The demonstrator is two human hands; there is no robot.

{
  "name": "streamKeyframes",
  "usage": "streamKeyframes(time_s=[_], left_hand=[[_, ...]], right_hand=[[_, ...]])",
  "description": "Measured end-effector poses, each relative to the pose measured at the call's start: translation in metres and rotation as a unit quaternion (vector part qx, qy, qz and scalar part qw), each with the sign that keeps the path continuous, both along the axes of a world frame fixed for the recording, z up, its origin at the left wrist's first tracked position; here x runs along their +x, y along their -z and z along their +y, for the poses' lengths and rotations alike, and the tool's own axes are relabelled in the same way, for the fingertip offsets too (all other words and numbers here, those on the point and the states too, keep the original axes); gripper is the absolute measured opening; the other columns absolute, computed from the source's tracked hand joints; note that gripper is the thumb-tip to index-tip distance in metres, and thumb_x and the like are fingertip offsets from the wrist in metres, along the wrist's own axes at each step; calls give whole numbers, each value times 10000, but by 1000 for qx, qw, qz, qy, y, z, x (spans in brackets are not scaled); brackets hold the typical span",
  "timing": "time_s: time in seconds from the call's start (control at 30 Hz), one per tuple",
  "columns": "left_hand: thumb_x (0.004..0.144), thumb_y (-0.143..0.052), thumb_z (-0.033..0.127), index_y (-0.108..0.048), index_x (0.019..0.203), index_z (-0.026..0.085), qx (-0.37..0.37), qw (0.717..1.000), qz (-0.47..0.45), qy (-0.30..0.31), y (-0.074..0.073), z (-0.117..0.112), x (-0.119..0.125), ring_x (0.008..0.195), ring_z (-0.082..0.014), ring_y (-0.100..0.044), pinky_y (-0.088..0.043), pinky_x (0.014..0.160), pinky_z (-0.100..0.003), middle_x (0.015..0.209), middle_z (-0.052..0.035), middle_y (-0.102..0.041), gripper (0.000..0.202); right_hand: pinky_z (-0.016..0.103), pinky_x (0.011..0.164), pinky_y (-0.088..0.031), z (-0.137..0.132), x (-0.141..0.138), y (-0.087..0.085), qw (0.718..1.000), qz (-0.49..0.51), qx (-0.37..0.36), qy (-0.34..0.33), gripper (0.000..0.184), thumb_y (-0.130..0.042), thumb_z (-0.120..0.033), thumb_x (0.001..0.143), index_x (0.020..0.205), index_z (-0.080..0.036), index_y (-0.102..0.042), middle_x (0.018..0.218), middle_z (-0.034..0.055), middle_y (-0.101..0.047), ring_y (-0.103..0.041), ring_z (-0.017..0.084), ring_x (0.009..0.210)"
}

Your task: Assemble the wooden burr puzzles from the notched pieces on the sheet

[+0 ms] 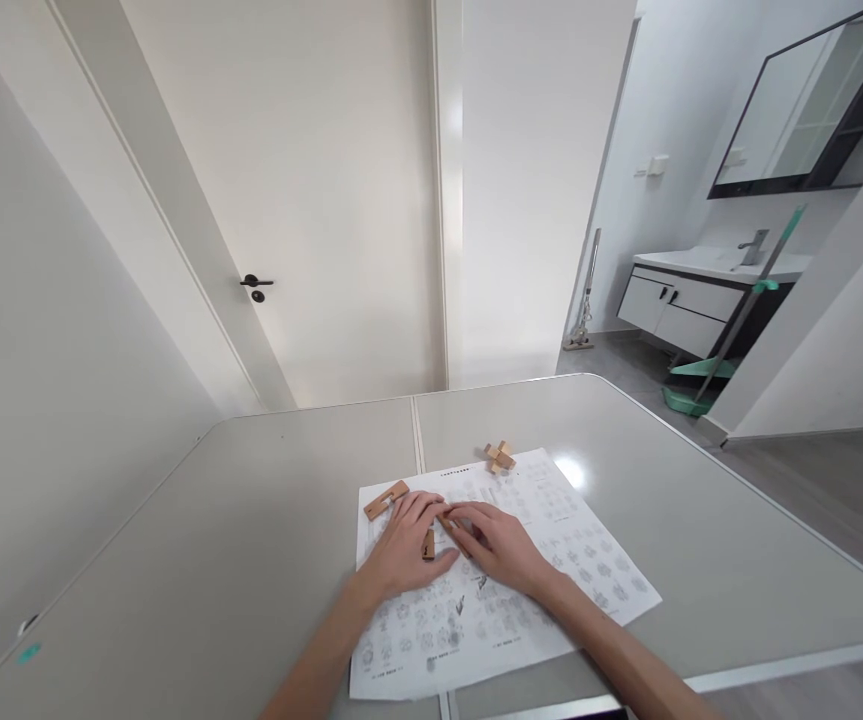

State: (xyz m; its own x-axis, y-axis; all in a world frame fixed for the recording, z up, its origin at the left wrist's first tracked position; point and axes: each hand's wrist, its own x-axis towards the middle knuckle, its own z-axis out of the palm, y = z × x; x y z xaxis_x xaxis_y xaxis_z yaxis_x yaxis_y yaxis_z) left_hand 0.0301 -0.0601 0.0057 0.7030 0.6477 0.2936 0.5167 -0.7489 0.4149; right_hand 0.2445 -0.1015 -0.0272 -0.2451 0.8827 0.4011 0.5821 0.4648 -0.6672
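Note:
My left hand (pixel 410 540) is bent over a short brown wooden puzzle piece (pixel 428 546) with a dark mark, its fingers curled across the top end and its thumb set apart. Fingers hide much of that piece. With fingertips and thumb, my right hand (pixel 502 542) grips another narrow wooden piece (pixel 455 535), slanting between the two hands. The fingertips of both hands meet near its far end. Just beyond my left fingers, a flat notched wooden piece (pixel 386 499) lies at the corner of a printed sheet (pixel 408 675).
Several light wooden sticks crossed into a cluster (pixel 500 458) sit at the sheet's far edge. The grey table (pixel 251 560) has a seam down the middle. Past it are a closed door (pixel 326 200), a washbasin cabinet (pixel 678 300), and a green dustpan (pixel 690 400).

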Motion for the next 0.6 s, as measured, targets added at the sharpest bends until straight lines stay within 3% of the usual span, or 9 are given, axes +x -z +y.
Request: streamKeyframes(time_s=[0.13,0.3,0.43,0.5,0.6], left_hand=[[820,-777,457,-531,1357,288,-10,1000,0,8,6,3,-2,1308,-330,-511,-471,1087,-509,1370,-95,-567,614],[701,-833,658,-466,1423,310,-41,999,-2,7,8,14,-9,1342,-355,-496,-471,1088,-532,1433,-110,-523,882],[611,-877,675,-477,1414,303,3,1000,-1,1,5,25,-20,1347,-365,-489,-411,1139,-552,1411,-104,-550,971],[716,-840,615,-511,1391,301,34,999,1,-26,4,29,-26,1334,-342,-501,-430,1124,-526,1403,-96,-563,814],[974,-600,428,-637,1234,305,84,991,0,-108,5,35,-31,1251,-279,-559,-480,1062,-472,1297,-67,-630,290]], right_hand=[[306,677,-529,-1,1,-3,1000,-3,-23,0,284,-486,-338,1029,1257,-292,-648,1052,47,-761,-692,197,757],[276,632,-482,-4,0,-8,999,-2,-39,-24,237,-483,-300,1021,1138,-263,-686,899,22,-755,-642,164,650],[280,646,-505,-6,0,-14,998,6,-30,-47,219,-552,-337,989,1160,-278,-677,1076,43,-723,-629,146,655],[281,631,-515,-7,2,-15,997,1,-29,-67,274,-623,-376,945,1203,-294,-661,1176,56,-677,-610,130,630],[282,599,-509,-7,4,-13,996,-29,-22,-83,395,-700,-389,878,1259,-312,-631,1211,54,-631,-580,112,596]])
